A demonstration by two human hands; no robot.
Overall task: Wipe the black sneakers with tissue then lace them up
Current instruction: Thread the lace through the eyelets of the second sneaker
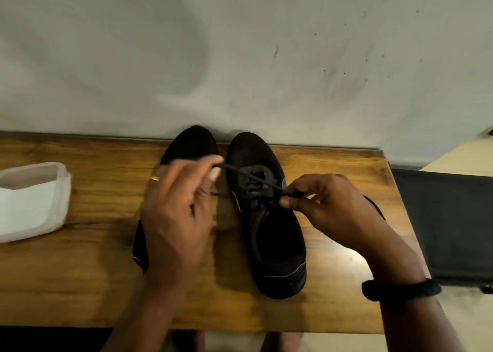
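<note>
Two black sneakers stood side by side on the wooden worktop [80, 271], toes pointing to the grey wall [240, 44] and heels toward the person.

The right-side sneaker [269, 226] was in full view, its opening facing up. A dark lace [241, 174] crossed its eyelet area. 1 strand ran from the eyelets out to the left hand [176, 213]. A 2nd strand lay lower, across the gap between the sneakers.

The left hand was raised over the left-side sneaker [192, 143] and hid most of it; only the toe and part of the heel showed. Its fingers [210, 160] were curled, and thumb and forefinger pinched the upper strand. A gold ring [155, 178] sat on 1 finger.

The right hand [333, 207] was at the outer side of the right-side sneaker, level with the eyelets. Its fingers [286, 201] were curled, with thumb and forefinger pinching the other part of the lace close to the shoe. Whether that was the lace tip could not be told. A dark wristband [400, 289] circled the right wrist.

A white tissue pack [32, 199] lay on the worktop at the far left, well apart from the sneakers, cut off by the frame edge. A dark panel [448, 226] showed beyond the right end of the worktop.
</note>
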